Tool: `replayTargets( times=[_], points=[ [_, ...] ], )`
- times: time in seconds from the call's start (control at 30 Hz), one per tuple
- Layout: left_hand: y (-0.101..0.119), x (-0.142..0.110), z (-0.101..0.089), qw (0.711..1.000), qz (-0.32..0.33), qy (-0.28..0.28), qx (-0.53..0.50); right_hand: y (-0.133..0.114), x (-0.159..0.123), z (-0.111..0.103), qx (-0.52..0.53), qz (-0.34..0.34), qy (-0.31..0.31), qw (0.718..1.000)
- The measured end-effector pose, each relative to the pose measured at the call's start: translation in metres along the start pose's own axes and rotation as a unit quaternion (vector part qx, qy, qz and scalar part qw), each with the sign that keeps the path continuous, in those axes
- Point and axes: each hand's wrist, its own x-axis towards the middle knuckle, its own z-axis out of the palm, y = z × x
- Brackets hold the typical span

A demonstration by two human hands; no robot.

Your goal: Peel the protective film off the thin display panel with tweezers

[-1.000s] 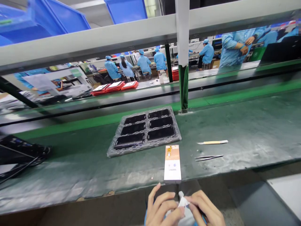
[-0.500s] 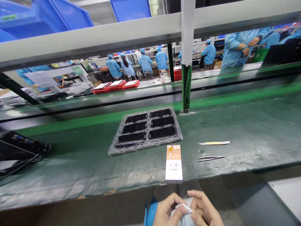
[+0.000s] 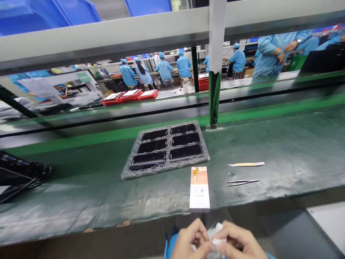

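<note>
Below the table's front edge, my left hand [image 3: 190, 240] and my right hand [image 3: 240, 240] meet with fingers curled and closed. Between their fingertips is a crumpled white, thin piece [image 3: 219, 243]; its kind is unclear and its lower part runs out of view. Just beyond the hands, a flat white-and-orange phone-sized panel [image 3: 199, 198] with a small yellow flex strip lies at the table edge. To its right rest a pair of metal tweezers [image 3: 242, 182] and a craft knife [image 3: 246, 164] with a yellowish handle.
A clear plastic tray [image 3: 168, 163] holding several black phone screens lies on the green table [image 3: 88, 180]. A post [image 3: 215, 93] rises behind it. At the left sits a black device with cables [image 3: 25, 180]. Co-workers in blue [image 3: 272, 54] are beyond the shelf.
My right hand's fingers have curled in and pinched the white piece, where they were more spread before. The view has shifted slightly; the items on the table stay put.
</note>
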Motion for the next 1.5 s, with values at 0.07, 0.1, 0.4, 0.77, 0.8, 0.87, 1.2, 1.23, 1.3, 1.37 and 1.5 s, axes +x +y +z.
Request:
replayTargets(
  times=[0.07, 0.1, 0.4, 0.77, 0.8, 0.87, 1.2, 1.23, 1.3, 1.37, 1.5],
  points=[
    [0.008, 0.003, -0.008, 0.957, 0.201, 0.107, 0.177, -0.013, 0.004, -0.013, -0.159, -0.049, 0.074, 0.983],
    [0.012, 0.006, -0.011, 0.912, 0.289, 0.143, 0.254, -0.018, 0.007, -0.017, -0.233, -0.069, 0.106, 0.964],
    [0.015, 0.034, -0.014, 0.797, 0.404, 0.156, 0.421, -0.042, 0.035, -0.010, -0.502, -0.182, 0.138, 0.834],
    [0.014, 0.035, -0.013, 0.801, 0.407, 0.165, 0.407, -0.044, 0.041, -0.007, -0.585, -0.180, 0.117, 0.782],
    [0.014, 0.035, -0.013, 0.801, 0.408, 0.166, 0.406, -0.045, 0.041, -0.006, -0.596, -0.184, 0.122, 0.772],
    [0.015, 0.035, -0.013, 0.799, 0.409, 0.170, 0.406, -0.048, 0.042, -0.002, -0.622, -0.190, 0.135, 0.748],
    [0.017, 0.034, -0.009, 0.793, 0.405, 0.181, 0.417, -0.054, 0.041, 0.011, -0.687, -0.181, 0.161, 0.685],
    [0.017, 0.034, -0.010, 0.791, 0.407, 0.182, 0.418, -0.055, 0.042, 0.011, -0.691, -0.177, 0.160, 0.682],
    [0.017, 0.036, -0.012, 0.784, 0.414, 0.190, 0.421, -0.053, 0.044, 0.009, -0.699, -0.176, 0.158, 0.675],
    [0.011, 0.039, -0.012, 0.767, 0.432, 0.202, 0.429, -0.046, 0.043, 0.006, -0.698, -0.188, 0.146, 0.676],
    [-0.026, 0.054, -0.001, 0.700, 0.491, 0.244, 0.457, -0.019, 0.042, -0.006, -0.665, -0.216, 0.108, 0.707]
  ],
)
